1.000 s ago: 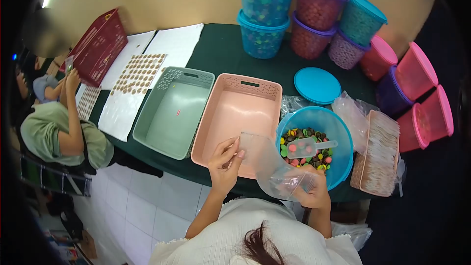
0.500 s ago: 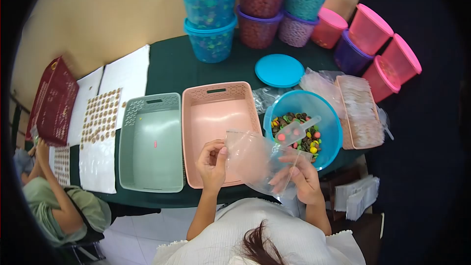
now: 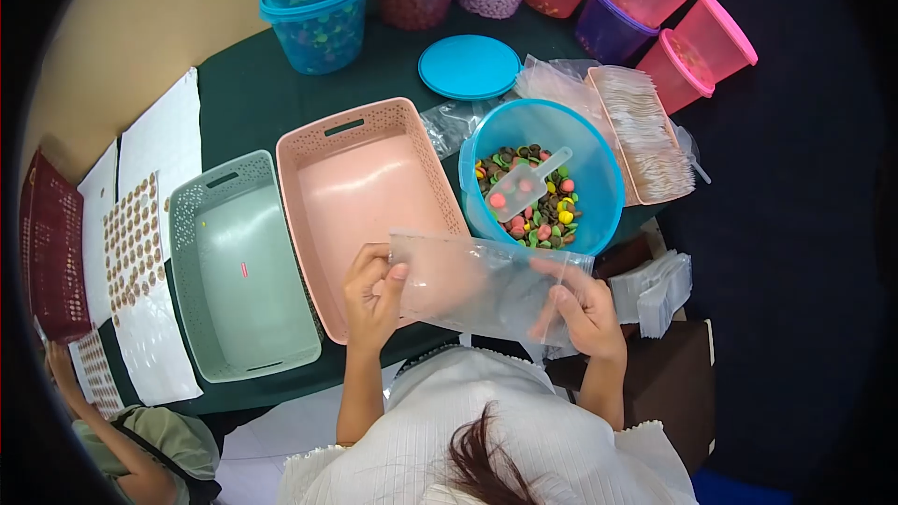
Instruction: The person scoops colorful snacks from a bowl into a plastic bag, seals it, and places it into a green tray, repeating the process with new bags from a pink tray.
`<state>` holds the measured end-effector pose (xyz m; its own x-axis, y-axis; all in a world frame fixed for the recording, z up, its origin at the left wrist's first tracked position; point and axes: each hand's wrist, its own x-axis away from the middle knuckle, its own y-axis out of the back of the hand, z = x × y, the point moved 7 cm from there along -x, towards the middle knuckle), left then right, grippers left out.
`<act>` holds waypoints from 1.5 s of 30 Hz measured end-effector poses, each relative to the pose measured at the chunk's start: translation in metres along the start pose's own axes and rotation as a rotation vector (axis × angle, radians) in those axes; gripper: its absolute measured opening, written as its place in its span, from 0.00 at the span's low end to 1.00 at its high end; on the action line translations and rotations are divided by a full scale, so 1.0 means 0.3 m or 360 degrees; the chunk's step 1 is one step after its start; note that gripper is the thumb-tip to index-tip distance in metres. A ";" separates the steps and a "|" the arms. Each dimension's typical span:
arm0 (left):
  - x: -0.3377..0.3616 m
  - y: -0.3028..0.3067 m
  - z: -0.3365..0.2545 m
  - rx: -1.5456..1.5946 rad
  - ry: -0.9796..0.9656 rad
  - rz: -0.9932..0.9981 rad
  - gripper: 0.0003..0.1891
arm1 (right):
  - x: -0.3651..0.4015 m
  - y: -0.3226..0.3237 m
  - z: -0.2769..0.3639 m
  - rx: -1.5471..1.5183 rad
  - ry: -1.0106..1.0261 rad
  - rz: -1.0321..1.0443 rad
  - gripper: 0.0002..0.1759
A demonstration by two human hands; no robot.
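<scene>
A clear plastic bag is stretched flat between my two hands, with nothing seen inside it. My left hand pinches its left end between thumb and fingers, over the near edge of the pink basket. At the right end, my right hand grips the bag, some fingers showing through the plastic. Just beyond it stands a blue tub of mixed brown, green, pink and yellow candies. A clear scoop lies on the candies.
A green basket stands left of the pink one. Packets fill another basket at the right. Lidded tubs and a blue lid are behind. At far left are a maroon basket, white sheets with small round pieces, and a person.
The view has shifted, so the table's things appear lower-left or higher. The bag, slanted and crumpled before, is now pulled straighter between my hands, and my right hand grips its end more closely.
</scene>
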<state>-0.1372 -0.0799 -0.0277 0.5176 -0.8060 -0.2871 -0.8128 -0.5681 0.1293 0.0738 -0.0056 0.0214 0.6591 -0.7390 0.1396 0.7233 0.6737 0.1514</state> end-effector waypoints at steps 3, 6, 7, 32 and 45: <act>0.014 0.014 0.002 0.0226 -0.0012 -0.0083 0.18 | -0.029 0.025 0.015 0.0210 0.0095 0.0063 0.21; 0.023 0.006 -0.004 0.0302 -0.0076 -0.0096 0.20 | -0.058 0.057 0.010 0.0217 0.0083 0.0114 0.21; 0.026 -0.006 -0.007 0.0276 -0.0047 -0.0062 0.21 | -0.065 0.077 -0.011 0.0198 0.0082 0.0142 0.20; 0.076 -0.384 -0.315 -0.0817 -0.0299 0.0365 0.52 | -0.137 0.071 0.011 0.0122 0.0266 0.0966 0.23; 0.094 -0.286 -0.280 -0.0360 -0.0237 0.0179 0.48 | -0.255 0.173 0.063 0.0631 0.0578 0.1169 0.22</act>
<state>-0.0303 -0.0679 0.0328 0.3693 -0.8423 -0.3927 -0.7738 -0.5127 0.3719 0.0569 0.0859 0.0371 0.9991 -0.0331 0.0273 0.0159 0.8767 0.4808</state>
